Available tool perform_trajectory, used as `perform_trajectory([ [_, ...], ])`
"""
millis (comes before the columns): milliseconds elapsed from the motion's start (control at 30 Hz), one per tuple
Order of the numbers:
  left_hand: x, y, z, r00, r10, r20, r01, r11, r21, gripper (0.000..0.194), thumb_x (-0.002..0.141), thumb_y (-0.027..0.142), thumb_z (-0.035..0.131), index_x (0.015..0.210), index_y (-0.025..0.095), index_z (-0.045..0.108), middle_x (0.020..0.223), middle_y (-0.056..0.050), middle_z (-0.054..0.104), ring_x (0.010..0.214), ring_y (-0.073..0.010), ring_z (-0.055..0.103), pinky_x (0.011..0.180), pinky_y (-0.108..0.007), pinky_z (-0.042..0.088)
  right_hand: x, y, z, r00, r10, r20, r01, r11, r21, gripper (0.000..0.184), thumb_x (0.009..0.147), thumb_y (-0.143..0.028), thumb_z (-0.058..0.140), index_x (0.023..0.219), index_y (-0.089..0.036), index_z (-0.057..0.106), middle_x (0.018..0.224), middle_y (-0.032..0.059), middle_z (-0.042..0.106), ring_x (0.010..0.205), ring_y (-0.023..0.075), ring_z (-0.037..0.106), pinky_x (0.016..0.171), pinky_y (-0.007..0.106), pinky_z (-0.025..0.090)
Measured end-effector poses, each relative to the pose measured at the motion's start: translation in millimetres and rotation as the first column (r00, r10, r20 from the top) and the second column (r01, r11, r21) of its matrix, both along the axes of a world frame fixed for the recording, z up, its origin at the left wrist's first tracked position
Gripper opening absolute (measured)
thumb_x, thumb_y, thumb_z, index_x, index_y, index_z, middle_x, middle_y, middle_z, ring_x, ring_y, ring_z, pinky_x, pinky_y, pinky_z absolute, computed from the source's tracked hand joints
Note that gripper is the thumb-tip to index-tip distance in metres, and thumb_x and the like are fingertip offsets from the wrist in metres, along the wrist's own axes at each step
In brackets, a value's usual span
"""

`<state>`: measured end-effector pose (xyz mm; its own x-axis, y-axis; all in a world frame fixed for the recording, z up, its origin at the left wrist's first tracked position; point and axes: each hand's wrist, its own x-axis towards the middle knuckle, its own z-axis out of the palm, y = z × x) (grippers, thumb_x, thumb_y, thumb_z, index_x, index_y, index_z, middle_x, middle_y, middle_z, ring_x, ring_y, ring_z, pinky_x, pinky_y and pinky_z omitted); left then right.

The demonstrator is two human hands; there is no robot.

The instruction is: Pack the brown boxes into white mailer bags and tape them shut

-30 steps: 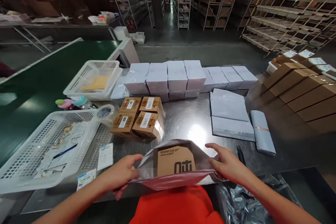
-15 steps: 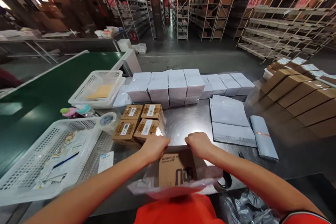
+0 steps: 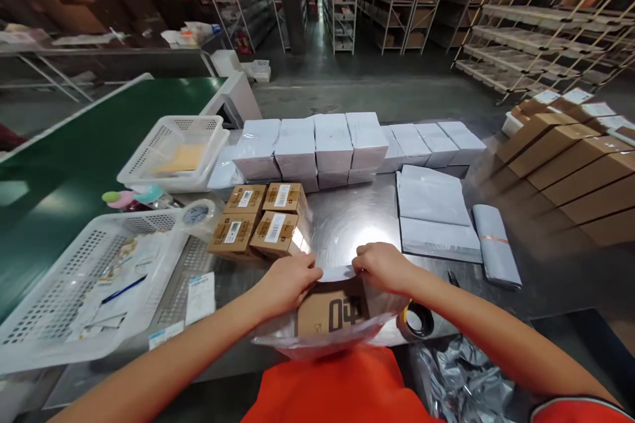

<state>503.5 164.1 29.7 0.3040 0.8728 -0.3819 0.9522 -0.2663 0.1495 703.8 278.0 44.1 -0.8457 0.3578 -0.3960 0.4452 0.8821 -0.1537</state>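
A brown cardboard box with dark printing sits inside an open plastic mailing bag, close to my body. My left hand pinches the bag's far edge at its left end. At the right end of that same edge, my right hand is closed on the plastic. Between the two hands the edge is stretched, showing a whitish strip. The bag's near edge hangs loose against my red shirt. Beyond my left hand stand several small labelled cartons.
Perforated white baskets line the left side, beside a green conveyor belt. Stacked white boxes run along the back. Flat mailing bags, a rolled bundle and a black tape roll lie right. Brown boxes stand far right.
The view has tilted down slightly. Both hands still grip the bag's far edge, which has turned so its pale strip shows. The box top is less visible, and the tape roll is more exposed.
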Motion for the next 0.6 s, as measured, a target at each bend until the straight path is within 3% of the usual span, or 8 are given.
perform_trajectory([
  [133, 1.9, -1.3, -9.7, 0.984, -0.082, 0.156, 0.092, 0.994, -0.053, 0.019, 0.087, 0.014, 0.046, 0.086, 0.019, 0.064, 0.108, -0.008, 0.064, 0.098, -0.0223, 0.059, 0.075, -0.030, 0.043, 3.5, 4.1, -6.7, 0.992, 0.114, -0.058, -0.118, 0.990, -0.072, 0.018, 0.088, -0.019, 0.057, 0.090, -0.018, 0.074, 0.099, 0.0084, 0.072, 0.095, 0.0228, 0.064, 0.070, 0.029, 0.039],
  [267, 5.6, -1.2, -16.4, 0.954, -0.031, 0.297, 0.067, 0.992, -0.111, 0.022, 0.084, 0.013, 0.048, 0.101, 0.017, 0.062, 0.107, -0.009, 0.063, 0.096, -0.0219, 0.060, 0.078, -0.030, 0.043, 4.0, 0.9, -20.4, 0.947, 0.307, -0.091, -0.316, 0.942, -0.117, 0.021, 0.087, -0.010, 0.053, 0.088, -0.016, 0.073, 0.096, 0.0089, 0.073, 0.095, 0.0224, 0.063, 0.074, 0.030, 0.040],
  [367, 5.2, 1.8, -15.3, 0.944, 0.000, 0.330, 0.058, 0.984, -0.167, 0.028, 0.080, 0.012, 0.052, 0.107, 0.016, 0.058, 0.106, -0.010, 0.065, 0.095, -0.0228, 0.059, 0.078, -0.031, 0.043, 3.1, -4.0, -24.4, 0.923, 0.384, 0.014, -0.381, 0.918, -0.112, 0.017, 0.085, -0.009, 0.056, 0.085, -0.013, 0.073, 0.095, 0.0128, 0.073, 0.092, 0.0245, 0.064, 0.073, 0.032, 0.040],
  [467, 4.4, 6.1, -13.4, 0.937, 0.004, 0.350, 0.077, 0.973, -0.218, 0.034, 0.077, 0.015, 0.055, 0.111, 0.017, 0.056, 0.109, -0.009, 0.066, 0.092, -0.0222, 0.060, 0.074, -0.029, 0.043, 4.0, -0.4, -16.8, 0.944, 0.323, 0.071, -0.303, 0.931, -0.204, 0.015, 0.085, -0.014, 0.058, 0.090, -0.012, 0.073, 0.094, 0.0123, 0.073, 0.088, 0.0231, 0.065, 0.070, 0.030, 0.040],
  [600, 9.3, 7.4, -9.1, 0.944, -0.026, 0.329, 0.105, 0.969, -0.224, 0.032, 0.078, 0.023, 0.059, 0.110, 0.016, 0.058, 0.110, -0.010, 0.066, 0.092, -0.0241, 0.061, 0.072, -0.030, 0.042, 12.1, 9.0, 9.0, 0.985, 0.147, -0.087, -0.166, 0.939, -0.300, 0.025, 0.093, -0.033, 0.058, 0.103, -0.014, 0.070, 0.099, 0.0104, 0.073, 0.088, 0.0210, 0.064, 0.072, 0.029, 0.042],
])
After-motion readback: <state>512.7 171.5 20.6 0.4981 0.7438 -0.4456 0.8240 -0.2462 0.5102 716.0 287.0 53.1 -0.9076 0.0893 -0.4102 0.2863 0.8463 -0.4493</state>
